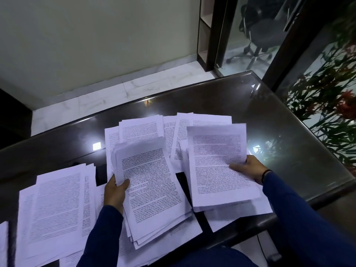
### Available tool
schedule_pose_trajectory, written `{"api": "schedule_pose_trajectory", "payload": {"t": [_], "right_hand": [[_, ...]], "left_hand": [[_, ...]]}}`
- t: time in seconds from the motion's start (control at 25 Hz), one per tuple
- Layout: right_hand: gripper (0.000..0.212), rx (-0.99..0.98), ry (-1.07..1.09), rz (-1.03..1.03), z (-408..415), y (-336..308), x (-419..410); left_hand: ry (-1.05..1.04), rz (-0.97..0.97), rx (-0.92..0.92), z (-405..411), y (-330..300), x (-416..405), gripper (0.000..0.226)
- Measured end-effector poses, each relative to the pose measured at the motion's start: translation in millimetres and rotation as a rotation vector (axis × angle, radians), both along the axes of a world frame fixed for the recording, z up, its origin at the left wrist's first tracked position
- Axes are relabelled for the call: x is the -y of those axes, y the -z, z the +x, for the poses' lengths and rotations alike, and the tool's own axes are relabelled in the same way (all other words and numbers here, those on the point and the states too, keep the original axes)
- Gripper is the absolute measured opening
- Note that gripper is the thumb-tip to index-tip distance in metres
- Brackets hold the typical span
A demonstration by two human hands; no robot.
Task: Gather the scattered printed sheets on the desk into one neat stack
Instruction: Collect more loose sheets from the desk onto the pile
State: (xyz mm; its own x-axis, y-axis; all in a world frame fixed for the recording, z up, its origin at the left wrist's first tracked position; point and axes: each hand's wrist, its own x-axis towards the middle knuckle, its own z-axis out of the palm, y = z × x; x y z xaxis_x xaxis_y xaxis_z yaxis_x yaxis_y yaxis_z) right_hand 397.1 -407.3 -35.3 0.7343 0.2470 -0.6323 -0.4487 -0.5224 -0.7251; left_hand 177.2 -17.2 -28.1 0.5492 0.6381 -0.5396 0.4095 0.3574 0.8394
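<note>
My left hand (115,191) grips the left edge of a thick, uneven bundle of printed sheets (152,189), held a little above the dark glass desk (279,132). A second bundle of printed sheets (217,162) is held on its right side by my right hand (250,168), thumb on top. More loose sheets (140,128) lie spread on the desk behind both bundles. Another spread pile (55,209) covers the desk at the near left. A few sheets (221,220) lie under the right bundle near the desk's front edge.
The desk's right edge runs along a glass wall with red-flowered plants (331,97) outside. A black office chair (258,33) stands beyond a glass partition at the back. White floor tiles (115,89) and a plain wall lie past the desk's far edge.
</note>
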Motion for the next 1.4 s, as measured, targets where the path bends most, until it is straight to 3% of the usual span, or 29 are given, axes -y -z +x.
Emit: {"api": "schedule_pose_trajectory", "payload": {"t": [0.12, 0.28, 0.4, 0.48, 0.56, 0.68, 0.84, 0.92, 1.08, 1.24, 1.32, 1.4], "right_hand": [[0.029, -0.099, -0.145, 0.237, -23, -27, -24], [0.026, 0.017, -0.379, 0.170, -73, -42, -90], [0.027, 0.200, -0.313, 0.032, -107, -37, -120], [0.048, 0.273, -0.292, 0.015, -118, -39, -124], [0.068, 0.226, -0.336, 0.038, -126, -37, -127], [0.065, 0.080, -0.386, 0.177, -145, -37, -136], [0.058, 0.085, -0.272, 0.233, -176, -30, -135], [0.058, 0.053, -0.220, 0.267, -179, -22, -127], [0.065, 0.043, -0.263, 0.277, -171, -12, -123], [0.047, 0.017, -0.442, 0.080, -130, -10, -114], [0.056, 0.164, -0.430, -0.217, -98, 1, -98], [0.068, 0.293, -0.281, -0.504, -70, 14, -78]], "left_hand": [[0.023, -0.028, 0.026, -12, -2, 4, 0.040], [0.079, -0.170, 0.122, -24, -14, 15, 0.040], [0.078, -0.272, 0.217, -35, -22, 27, 0.046], [0.067, -0.291, 0.261, -44, -25, 29, 0.048], [0.049, -0.312, 0.288, -56, -25, 28, 0.048], [-0.002, -0.333, 0.248, -71, -13, 26, 0.044], [0.031, -0.395, 0.142, -82, 1, 29, 0.045], [0.144, -0.319, 0.191, -87, 2, 37, 0.047], [0.159, -0.222, 0.154, -91, 8, 45, 0.045], [0.053, -0.160, 0.129, -79, 15, 47, 0.044], [-0.039, -0.153, 0.140, -79, 19, 48, 0.046], [-0.109, -0.151, 0.138, -82, 21, 47, 0.048]]}}
